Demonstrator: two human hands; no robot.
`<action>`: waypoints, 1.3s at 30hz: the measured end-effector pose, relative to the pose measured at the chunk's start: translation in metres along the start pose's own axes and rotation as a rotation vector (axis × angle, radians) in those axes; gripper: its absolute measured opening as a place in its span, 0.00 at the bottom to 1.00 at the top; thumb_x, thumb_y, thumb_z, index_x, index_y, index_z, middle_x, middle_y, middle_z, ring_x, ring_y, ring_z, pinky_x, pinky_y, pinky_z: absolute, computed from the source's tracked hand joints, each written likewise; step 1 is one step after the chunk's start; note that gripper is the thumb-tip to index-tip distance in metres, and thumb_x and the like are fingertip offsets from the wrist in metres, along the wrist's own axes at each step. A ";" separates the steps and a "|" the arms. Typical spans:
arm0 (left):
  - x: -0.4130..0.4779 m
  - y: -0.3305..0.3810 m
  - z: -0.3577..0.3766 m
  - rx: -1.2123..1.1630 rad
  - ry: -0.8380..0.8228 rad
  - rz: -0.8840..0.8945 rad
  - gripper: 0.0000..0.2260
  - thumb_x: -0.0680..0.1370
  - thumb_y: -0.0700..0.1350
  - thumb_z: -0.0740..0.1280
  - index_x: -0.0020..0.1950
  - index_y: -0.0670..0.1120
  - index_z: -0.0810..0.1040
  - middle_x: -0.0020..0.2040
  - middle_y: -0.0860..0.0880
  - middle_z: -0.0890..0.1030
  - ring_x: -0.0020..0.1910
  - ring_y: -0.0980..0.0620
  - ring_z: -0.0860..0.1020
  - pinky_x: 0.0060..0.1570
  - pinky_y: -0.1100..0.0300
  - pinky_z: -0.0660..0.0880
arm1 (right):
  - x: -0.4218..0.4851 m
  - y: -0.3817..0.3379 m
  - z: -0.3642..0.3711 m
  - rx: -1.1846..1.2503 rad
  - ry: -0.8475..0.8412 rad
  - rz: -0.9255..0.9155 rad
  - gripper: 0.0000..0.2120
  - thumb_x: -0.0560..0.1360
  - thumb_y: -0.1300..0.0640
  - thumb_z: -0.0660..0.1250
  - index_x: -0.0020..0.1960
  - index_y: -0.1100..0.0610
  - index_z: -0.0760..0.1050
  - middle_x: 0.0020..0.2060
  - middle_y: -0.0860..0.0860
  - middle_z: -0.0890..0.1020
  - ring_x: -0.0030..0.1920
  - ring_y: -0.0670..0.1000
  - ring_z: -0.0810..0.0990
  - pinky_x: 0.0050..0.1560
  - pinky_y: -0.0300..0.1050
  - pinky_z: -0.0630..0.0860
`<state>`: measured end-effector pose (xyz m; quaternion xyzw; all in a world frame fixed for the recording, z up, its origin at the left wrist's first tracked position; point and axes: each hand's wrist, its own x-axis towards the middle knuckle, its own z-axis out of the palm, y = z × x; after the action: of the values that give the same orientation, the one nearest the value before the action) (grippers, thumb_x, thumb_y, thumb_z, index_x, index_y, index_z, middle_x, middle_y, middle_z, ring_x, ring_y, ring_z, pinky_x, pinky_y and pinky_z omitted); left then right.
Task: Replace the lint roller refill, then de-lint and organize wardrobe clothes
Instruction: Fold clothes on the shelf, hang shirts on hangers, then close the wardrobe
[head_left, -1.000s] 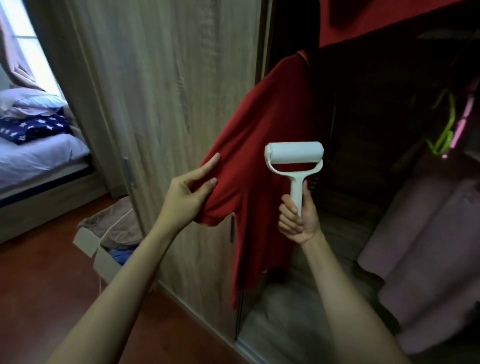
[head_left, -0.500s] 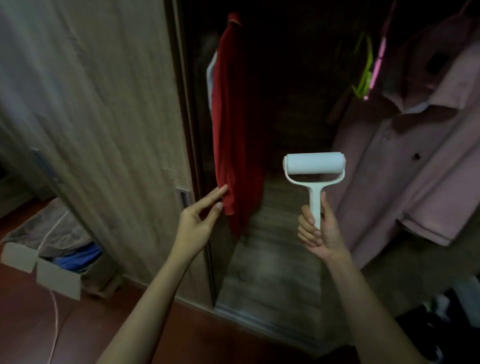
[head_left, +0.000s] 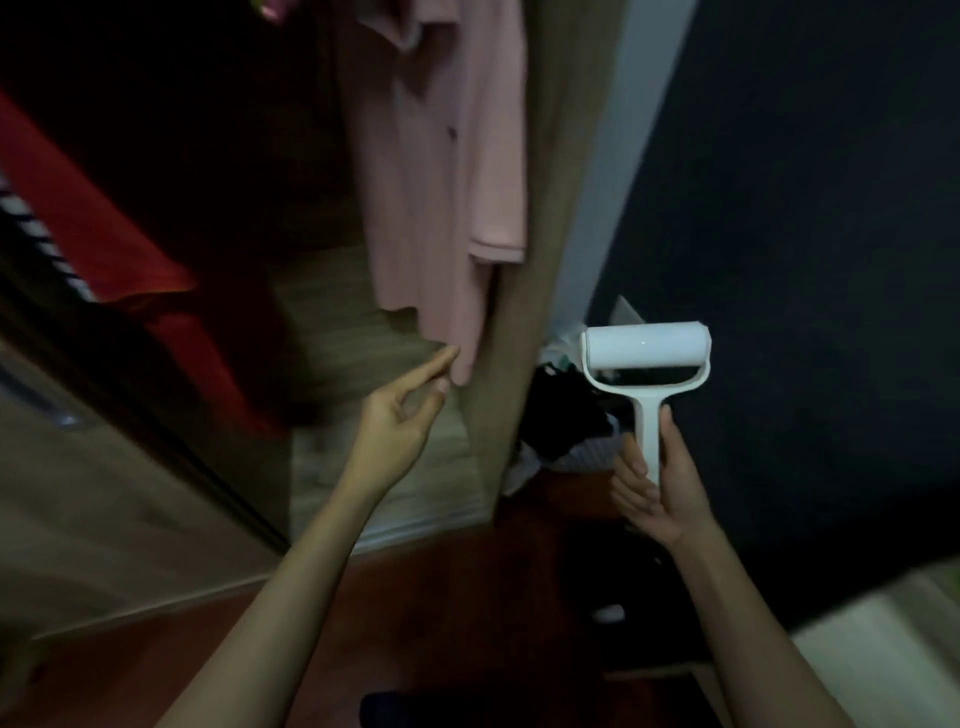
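In the dim wardrobe (head_left: 322, 312), left hand (head_left: 395, 421) fingers seemingly pinch the pink shirt (head_left: 441, 182); right hand (head_left: 657, 483) grips the unmarked lint roller (head_left: 645, 358).

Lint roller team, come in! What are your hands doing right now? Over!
Right hand gripping lint roller upright, clear of clothes. Left hand open, fingertips at pink shirt hem. Nothing in the way.

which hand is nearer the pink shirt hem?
Left. The left hand reaches up with its fingertips at the pink shirt hem. The right hand is off to the right, gripping the lint roller handle.
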<state>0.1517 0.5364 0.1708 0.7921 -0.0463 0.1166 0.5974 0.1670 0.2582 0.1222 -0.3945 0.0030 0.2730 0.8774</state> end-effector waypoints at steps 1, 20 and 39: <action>-0.006 0.005 0.021 -0.009 -0.039 0.012 0.16 0.80 0.37 0.63 0.65 0.51 0.74 0.64 0.55 0.77 0.66 0.63 0.73 0.68 0.67 0.66 | -0.024 -0.003 -0.012 0.016 0.043 -0.024 0.28 0.71 0.35 0.61 0.26 0.57 0.68 0.17 0.51 0.54 0.16 0.47 0.50 0.17 0.37 0.46; -0.190 -0.009 0.410 0.083 -0.951 -0.010 0.16 0.81 0.41 0.63 0.69 0.42 0.73 0.70 0.43 0.72 0.67 0.42 0.73 0.62 0.59 0.70 | -0.378 0.085 -0.212 0.362 0.634 -0.319 0.31 0.79 0.37 0.50 0.30 0.59 0.69 0.16 0.50 0.65 0.13 0.45 0.61 0.17 0.36 0.48; -0.228 -0.074 0.487 0.742 -1.023 0.409 0.33 0.75 0.60 0.41 0.78 0.49 0.57 0.79 0.44 0.54 0.78 0.44 0.51 0.73 0.48 0.42 | -0.387 0.068 -0.272 0.026 1.182 -0.278 0.21 0.73 0.39 0.66 0.44 0.59 0.74 0.24 0.53 0.71 0.18 0.46 0.63 0.18 0.37 0.54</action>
<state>0.0096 0.0765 -0.0795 0.8759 -0.4304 -0.1547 0.1535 -0.1381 -0.0783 -0.0271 -0.4654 0.4415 -0.1094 0.7593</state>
